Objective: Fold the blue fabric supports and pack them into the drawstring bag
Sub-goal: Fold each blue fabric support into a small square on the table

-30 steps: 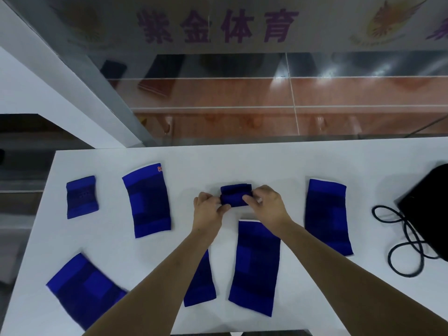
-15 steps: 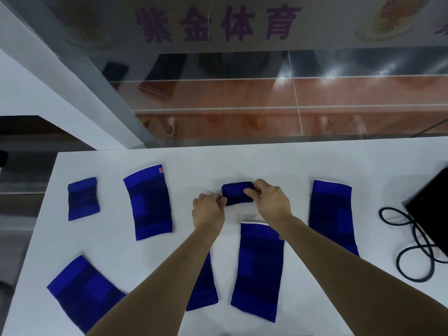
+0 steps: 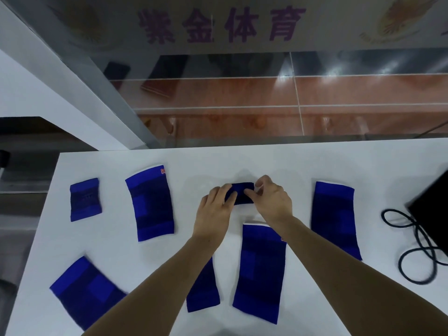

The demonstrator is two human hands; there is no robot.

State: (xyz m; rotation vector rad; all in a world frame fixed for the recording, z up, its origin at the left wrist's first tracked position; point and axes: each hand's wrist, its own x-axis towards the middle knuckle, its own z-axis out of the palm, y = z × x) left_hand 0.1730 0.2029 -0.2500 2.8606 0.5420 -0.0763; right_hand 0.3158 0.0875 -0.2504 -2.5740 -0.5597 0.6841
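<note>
A white table [image 3: 218, 163] stands against a glass partition [image 3: 242, 93] bearing purple Chinese characters [image 3: 220, 27]. Beyond it lies what seems a reddish-brown wooden floor [image 3: 363, 93], with glare on the glass.

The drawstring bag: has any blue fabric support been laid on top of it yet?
No. The drawstring bag at the table's right edge shows only black, and every visible blue support lies on the white table or between the hands.
</note>
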